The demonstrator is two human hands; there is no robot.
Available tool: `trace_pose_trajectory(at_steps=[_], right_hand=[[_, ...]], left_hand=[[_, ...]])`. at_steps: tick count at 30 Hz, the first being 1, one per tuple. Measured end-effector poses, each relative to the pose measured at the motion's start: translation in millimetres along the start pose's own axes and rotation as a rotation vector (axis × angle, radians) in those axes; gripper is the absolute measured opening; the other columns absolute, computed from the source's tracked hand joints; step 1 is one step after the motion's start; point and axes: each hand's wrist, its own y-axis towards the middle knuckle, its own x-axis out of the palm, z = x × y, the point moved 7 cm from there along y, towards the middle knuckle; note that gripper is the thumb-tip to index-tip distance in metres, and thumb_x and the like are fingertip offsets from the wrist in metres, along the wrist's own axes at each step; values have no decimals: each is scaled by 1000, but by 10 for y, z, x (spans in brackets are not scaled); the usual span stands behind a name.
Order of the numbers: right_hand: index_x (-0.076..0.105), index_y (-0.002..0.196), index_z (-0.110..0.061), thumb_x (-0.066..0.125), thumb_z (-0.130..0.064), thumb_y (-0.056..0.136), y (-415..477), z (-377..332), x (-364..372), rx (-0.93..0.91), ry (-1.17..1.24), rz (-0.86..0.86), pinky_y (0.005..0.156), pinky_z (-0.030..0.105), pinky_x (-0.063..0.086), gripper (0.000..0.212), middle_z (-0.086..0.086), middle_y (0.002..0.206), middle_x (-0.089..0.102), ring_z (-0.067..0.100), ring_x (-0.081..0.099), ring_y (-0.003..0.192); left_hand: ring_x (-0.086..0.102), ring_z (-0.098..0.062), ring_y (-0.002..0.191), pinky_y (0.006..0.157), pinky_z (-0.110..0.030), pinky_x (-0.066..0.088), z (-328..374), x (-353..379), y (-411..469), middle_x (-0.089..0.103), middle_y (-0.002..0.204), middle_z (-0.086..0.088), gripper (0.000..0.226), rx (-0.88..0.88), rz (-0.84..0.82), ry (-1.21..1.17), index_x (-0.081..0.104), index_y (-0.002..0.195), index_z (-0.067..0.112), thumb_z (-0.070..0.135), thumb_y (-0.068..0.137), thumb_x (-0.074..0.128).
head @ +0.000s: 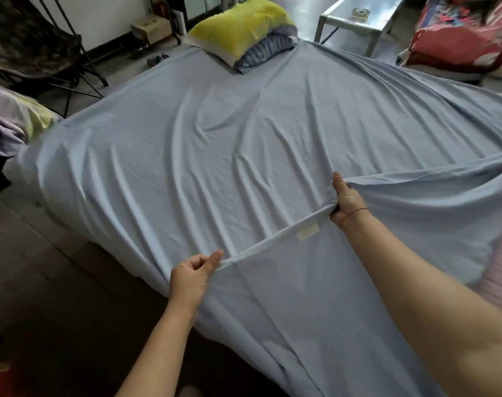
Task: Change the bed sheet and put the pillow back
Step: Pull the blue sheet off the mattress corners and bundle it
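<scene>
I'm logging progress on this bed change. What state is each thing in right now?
Blue sheet: spread out, wrinkled, near hem lifted.
Left hand: pinches the hem.
Right hand: grips the hem.
Yellow pillow: at the far end, lying on folded striped bedding.

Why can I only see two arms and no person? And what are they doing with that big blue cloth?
The camera sits on the person's head and looks forward and down, so you see what they see: just their own arms. The big cloth is a light blue bed sheet, spread over the bed and full of wrinkles. The left hand pinches the sheet's edge. The right hand grips the same edge farther along, so the edge is stretched between the two hands. At the far end of the bed lies a yellow pillow, right beside some striped blue bedding.
</scene>
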Motion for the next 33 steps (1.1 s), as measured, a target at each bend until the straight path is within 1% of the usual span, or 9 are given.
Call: trace_pose_trajectory(at_steps=[3, 10, 14, 17, 19, 22, 24, 29, 33], right_hand=[[55, 84, -17, 58, -31, 95, -20, 128, 471, -28, -24, 6, 52, 23, 50, 18, -6, 67, 61, 11, 57, 68], [57, 95, -19, 57, -30, 97, -3, 518, 1648, -59, -2, 5, 71, 30, 53, 11, -1, 88, 60, 13, 59, 77], [56, 91, -19, 55, -27, 98, 86, 754, 2306, -55, -6, -9, 62, 26, 52, 11, -3, 85, 59, 10, 58, 72], [57, 92, -16, 54, -25, 98, 250, 906, 2809, -34, 2, -34, 69, 34, 57, 11, 1, 87, 62, 15, 61, 73], [58, 98, -14, 55, -25, 98, 420, 1014, 3136, -23, 1, -47, 69, 36, 59, 11, 4, 93, 65, 19, 64, 78], [59, 113, -12, 58, -27, 96, 694, 1160, 3633, -15, -24, -45, 61, 32, 60, 23, 5, 98, 67, 21, 65, 84], [58, 112, -12, 57, -25, 96, 859, 1206, 3996, -19, -13, -57, 60, 32, 60, 21, 4, 95, 68, 20, 66, 83], [55, 93, -13, 54, -20, 98, 1124, 1382, 4754, 18, -39, -68, 71, 38, 58, 8, 5, 89, 64, 20, 63, 77], [50, 80, -16, 54, -20, 98, 1271, 1619, 5250, 42, -66, -9, 47, 25, 55, 19, -4, 58, 59, 9, 59, 52]], left_hand=[[48, -11, 53, 52, -25, 41, 123, -375, 261, 57, 51, 3, 34, -10, -41, -18, 62, 50, 15, 29, 77, 76], [65, -19, 61, 52, -25, 55, 504, -1232, 812, 72, 70, -13, 16, -70, -175, -80, 71, 76, -1, 14, 72, 77], [67, -14, 58, 50, -22, 53, 682, -1700, 1198, 72, 69, -12, 16, -68, -175, -75, 72, 78, -4, 9, 72, 77], [67, -21, 65, 60, -29, 55, 770, -2027, 1615, 73, 77, -18, 28, -65, -128, -37, 73, 77, -2, 22, 65, 80], [65, -24, 69, 68, -35, 54, 823, -2201, 1902, 72, 79, -21, 27, -69, -98, -36, 74, 75, -2, 23, 66, 80], [62, -22, 66, 60, -28, 52, 978, -2440, 2331, 71, 71, -16, 18, -52, -54, -54, 73, 71, 0, 17, 73, 79], [61, -20, 64, 55, -24, 51, 1094, -2592, 2667, 70, 66, -11, 14, -45, -34, -67, 72, 70, 2, 14, 76, 77], [61, -14, 65, 65, -27, 49, 1167, -2979, 3315, 72, 70, -6, 17, -68, -13, -51, 75, 64, 12, 27, 73, 80], [61, -12, 64, 62, -27, 48, 1205, -3328, 3721, 73, 70, -5, 33, -105, -1, -46, 75, 66, 11, 43, 60, 78]])
